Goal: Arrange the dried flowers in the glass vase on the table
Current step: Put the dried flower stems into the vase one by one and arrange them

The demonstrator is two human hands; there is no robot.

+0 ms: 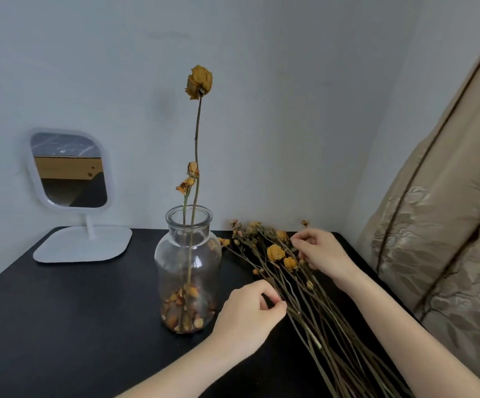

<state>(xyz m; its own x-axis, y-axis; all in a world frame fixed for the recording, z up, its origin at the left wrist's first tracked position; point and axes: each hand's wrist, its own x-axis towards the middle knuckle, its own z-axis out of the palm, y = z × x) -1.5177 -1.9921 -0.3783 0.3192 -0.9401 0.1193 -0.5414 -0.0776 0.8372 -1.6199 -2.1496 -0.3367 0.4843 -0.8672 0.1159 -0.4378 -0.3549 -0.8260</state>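
Observation:
A clear glass vase (188, 268) stands on the black table (60, 326), with dried petals lying in its bottom. Two dried stems stand in it: a tall one with a yellow rose head (199, 81) and a short one with small blooms (188, 180). To the vase's right a bundle of dried flowers (296, 282) lies flat, heads toward the wall. My left hand (247, 317) pinches stems at the bundle's left side. My right hand (319, 251) has its fingers curled among the flower heads, pinching at them.
A white-framed standing mirror (69, 170) with a flat white base (83, 244) sits at the table's back left. A beige embroidered cushion (448, 225) leans at the right edge of the table. A pale wall runs behind.

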